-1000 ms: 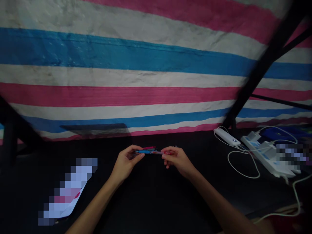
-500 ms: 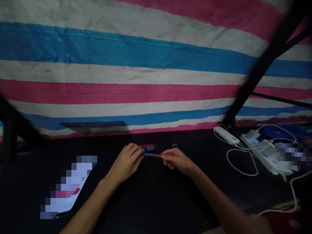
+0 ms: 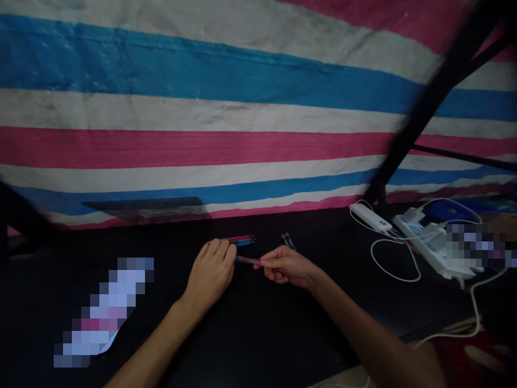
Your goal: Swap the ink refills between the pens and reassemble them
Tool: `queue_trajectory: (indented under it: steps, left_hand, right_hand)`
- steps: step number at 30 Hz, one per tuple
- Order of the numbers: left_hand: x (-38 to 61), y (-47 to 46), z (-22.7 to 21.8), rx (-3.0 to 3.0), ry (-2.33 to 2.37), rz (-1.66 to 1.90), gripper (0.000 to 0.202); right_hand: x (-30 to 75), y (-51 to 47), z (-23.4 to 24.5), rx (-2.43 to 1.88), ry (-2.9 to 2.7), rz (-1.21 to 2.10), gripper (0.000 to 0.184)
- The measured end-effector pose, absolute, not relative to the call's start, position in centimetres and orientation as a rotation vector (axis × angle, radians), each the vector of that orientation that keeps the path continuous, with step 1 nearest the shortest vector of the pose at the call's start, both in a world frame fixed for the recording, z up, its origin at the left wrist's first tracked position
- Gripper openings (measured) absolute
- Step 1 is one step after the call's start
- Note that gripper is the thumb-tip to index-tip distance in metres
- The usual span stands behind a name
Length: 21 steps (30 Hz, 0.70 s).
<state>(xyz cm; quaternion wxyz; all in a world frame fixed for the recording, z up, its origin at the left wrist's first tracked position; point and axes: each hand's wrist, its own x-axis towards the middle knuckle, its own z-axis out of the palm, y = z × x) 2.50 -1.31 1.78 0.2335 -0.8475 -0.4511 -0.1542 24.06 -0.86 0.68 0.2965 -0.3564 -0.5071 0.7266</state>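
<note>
A slim pen (image 3: 247, 260) with a blue part at its left and red near its right end stretches between my two hands, just above the black table. My left hand (image 3: 212, 268) is closed around its blue end, back of the hand up. The other end sits in a pinch of my right hand (image 3: 286, 265), thumb on top. Just beyond my left fingers lie a red pen (image 3: 241, 237) and a blue pen (image 3: 245, 243), partly hidden by that hand. Past my right hand rest dark pen-like sticks (image 3: 287, 240), their lower ends covered.
A lit phone (image 3: 109, 307), blurred out, lies at the left. On the right are a white power strip (image 3: 434, 245) with plugs, a white power bank (image 3: 369, 217) and loose cables (image 3: 398, 279). A striped tarp (image 3: 202, 148) and black frame bars (image 3: 416, 118) stand behind.
The view has shifted slightly. The pen between my hands now tilts a little down to the right, and less of its blue part shows. More of the dark sticks is visible.
</note>
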Motion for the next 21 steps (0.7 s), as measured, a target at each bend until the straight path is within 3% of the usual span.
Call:
queue_trajectory:
  steps: [7,15,18,21]
  left_hand:
    - [1.9,-1.2,0.7,-2.216,-1.396,-0.463,0.015]
    - [2.0,-0.7,-0.1,-2.333,-1.687,-0.384,0.015]
    - [1.8,-0.4,-0.3,-2.531,-1.675,-0.596,0.013]
    - [1.4,0.0,0.0,-2.667,-1.605,-1.063,0.025]
  right_hand:
    - [22.4,-1.8,0.1,-1.013,-1.496,1.672,0.029]
    - [22.4,-2.0,0.6,-0.886,-1.966,0.667,0.023]
    - [22.8,-1.5,0.5,-0.899,-1.913,0.592,0.023]
    - [23.6,-0.7,0.5,-1.036,-1.700,0.678,0.022]
